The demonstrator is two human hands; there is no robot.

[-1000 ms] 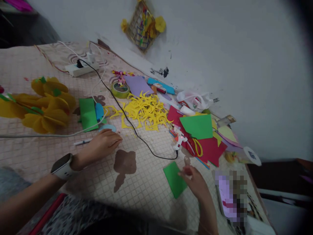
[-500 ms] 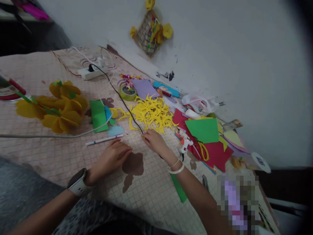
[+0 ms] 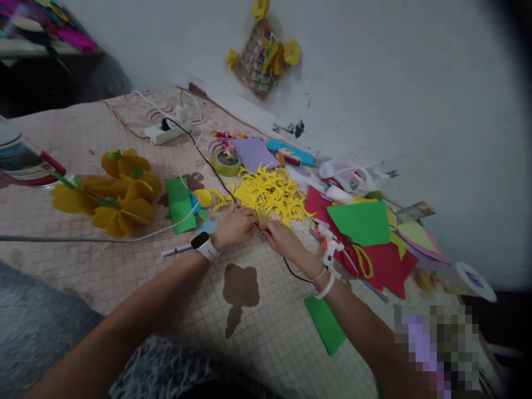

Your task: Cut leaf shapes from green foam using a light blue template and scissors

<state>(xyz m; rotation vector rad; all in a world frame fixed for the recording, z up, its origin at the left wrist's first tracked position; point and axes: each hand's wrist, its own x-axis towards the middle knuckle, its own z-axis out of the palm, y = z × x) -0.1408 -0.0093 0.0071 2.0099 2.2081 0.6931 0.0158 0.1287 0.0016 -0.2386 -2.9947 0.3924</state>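
Note:
My left hand (image 3: 235, 226), with a white watch on its wrist, and my right hand (image 3: 281, 237), with bangles, meet at the near edge of a pile of yellow paper cut-outs (image 3: 270, 193). Both hands have their fingers curled down at the black cable (image 3: 216, 169) that runs past the pile. What the fingers hold is too small to make out. A green paper piece (image 3: 326, 324) lies below my right forearm. The white glue gun (image 3: 330, 252) lies just right of my right wrist.
Yellow paper flowers (image 3: 118, 194) lie at the left, next to a green sheet (image 3: 180, 204) and a pen (image 3: 177, 250). A tape roll (image 3: 226, 163), a power strip (image 3: 168, 130), green and red sheets (image 3: 361, 221) and yellow scissors (image 3: 363, 260) lie near the wall.
Both hands have moved up the table to the edge of the yellow cut-outs. A second ago my right hand was at the green paper piece, which now lies alone.

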